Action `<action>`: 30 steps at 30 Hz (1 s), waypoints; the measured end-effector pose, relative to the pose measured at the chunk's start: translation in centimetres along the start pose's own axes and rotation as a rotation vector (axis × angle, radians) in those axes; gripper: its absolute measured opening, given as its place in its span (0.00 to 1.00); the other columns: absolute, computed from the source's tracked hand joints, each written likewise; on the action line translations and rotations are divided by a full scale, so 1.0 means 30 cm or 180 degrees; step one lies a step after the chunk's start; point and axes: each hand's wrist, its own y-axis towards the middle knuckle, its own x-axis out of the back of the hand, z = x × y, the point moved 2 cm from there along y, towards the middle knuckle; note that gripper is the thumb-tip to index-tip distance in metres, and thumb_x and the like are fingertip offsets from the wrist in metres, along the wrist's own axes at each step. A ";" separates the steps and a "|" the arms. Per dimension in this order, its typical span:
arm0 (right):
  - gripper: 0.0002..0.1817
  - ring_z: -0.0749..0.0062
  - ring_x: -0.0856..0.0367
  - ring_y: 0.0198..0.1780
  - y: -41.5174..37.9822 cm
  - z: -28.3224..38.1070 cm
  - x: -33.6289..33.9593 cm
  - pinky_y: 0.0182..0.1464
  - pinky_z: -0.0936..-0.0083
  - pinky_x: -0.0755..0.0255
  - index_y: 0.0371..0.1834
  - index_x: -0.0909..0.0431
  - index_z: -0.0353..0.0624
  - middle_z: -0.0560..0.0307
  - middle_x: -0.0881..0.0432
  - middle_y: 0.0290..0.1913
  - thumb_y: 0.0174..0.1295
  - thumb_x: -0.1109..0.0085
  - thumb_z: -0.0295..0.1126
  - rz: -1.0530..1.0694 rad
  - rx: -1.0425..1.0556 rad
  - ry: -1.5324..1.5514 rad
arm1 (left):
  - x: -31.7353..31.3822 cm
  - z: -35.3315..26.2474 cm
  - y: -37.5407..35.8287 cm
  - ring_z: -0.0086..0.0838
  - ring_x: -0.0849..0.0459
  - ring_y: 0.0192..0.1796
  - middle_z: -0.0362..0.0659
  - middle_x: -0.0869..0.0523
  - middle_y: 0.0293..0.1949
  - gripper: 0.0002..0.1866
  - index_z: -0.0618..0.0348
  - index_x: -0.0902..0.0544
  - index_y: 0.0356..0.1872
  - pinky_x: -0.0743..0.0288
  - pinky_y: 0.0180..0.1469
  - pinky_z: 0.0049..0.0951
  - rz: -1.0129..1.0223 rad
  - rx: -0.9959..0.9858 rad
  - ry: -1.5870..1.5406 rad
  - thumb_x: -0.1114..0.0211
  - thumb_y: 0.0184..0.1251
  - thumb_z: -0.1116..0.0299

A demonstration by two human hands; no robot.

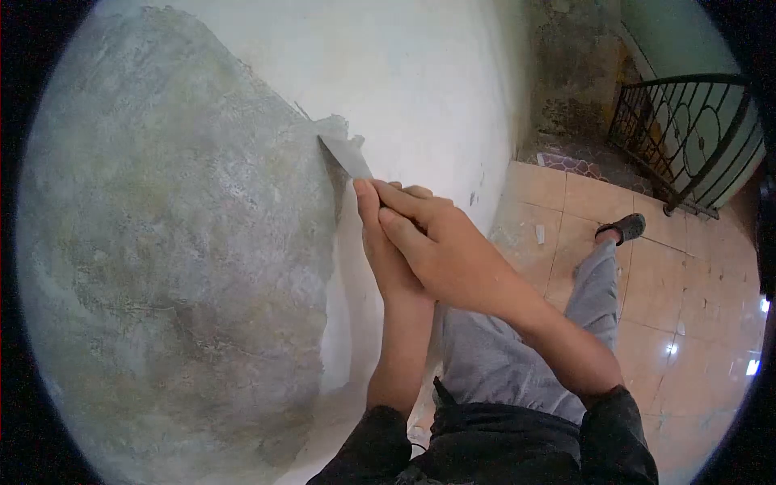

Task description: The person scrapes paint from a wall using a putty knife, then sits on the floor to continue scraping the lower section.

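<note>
A scraper (347,157) with a flat metal blade points up and left, its blade edge against the wall (202,210) where the bare grey patch meets the white paint. Its handle is mostly hidden inside my two closed hands. My left hand (381,250) wraps the handle from below, thumb up near the blade. Over it lies my right hand (444,242), its fingers folded round the handle and the left hand. A ragged flap of loosened paint (335,125) sticks up at the blade's tip.
White paint (404,73) covers the wall to the right of the patch. Paint flakes (540,234) lie on the tiled floor (647,283). My shod foot (626,229) rests there. A black metal railing (687,129) stands at the upper right.
</note>
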 end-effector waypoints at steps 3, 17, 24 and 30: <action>0.22 0.57 0.24 0.48 0.005 -0.015 -0.007 0.54 0.71 0.34 0.60 0.31 0.32 0.40 0.23 0.48 0.66 0.58 0.33 0.0004 -0.0150 0.0013 | -0.024 0.004 -0.019 0.21 0.30 0.25 0.36 0.29 0.22 0.23 0.51 0.33 0.28 0.34 0.28 0.22 -0.0235 0.0125 0.0111 0.49 0.69 0.42; 0.21 0.56 0.24 0.48 0.010 0.001 -0.007 0.53 0.72 0.34 0.59 0.31 0.31 0.38 0.23 0.47 0.66 0.57 0.33 -0.0042 -0.0130 0.0065 | 0.033 0.018 0.028 0.18 0.32 0.23 0.36 0.29 0.23 0.24 0.51 0.33 0.26 0.37 0.26 0.20 0.0250 0.0076 0.0079 0.51 0.69 0.41; 0.21 0.57 0.24 0.49 0.015 -0.018 -0.029 0.54 0.71 0.34 0.58 0.31 0.30 0.37 0.23 0.46 0.67 0.58 0.33 -0.0146 -0.0012 0.0150 | 0.030 -0.003 0.017 0.19 0.30 0.24 0.36 0.28 0.23 0.23 0.51 0.33 0.26 0.36 0.26 0.19 -0.0031 0.0168 0.0177 0.53 0.71 0.43; 0.20 0.58 0.24 0.46 0.015 -0.019 -0.023 0.52 0.71 0.34 0.57 0.30 0.31 0.37 0.23 0.43 0.66 0.58 0.32 -0.0086 0.0035 0.0079 | 0.031 0.009 0.013 0.19 0.28 0.24 0.35 0.27 0.23 0.24 0.52 0.33 0.26 0.35 0.26 0.19 0.0041 0.0114 -0.0006 0.53 0.71 0.42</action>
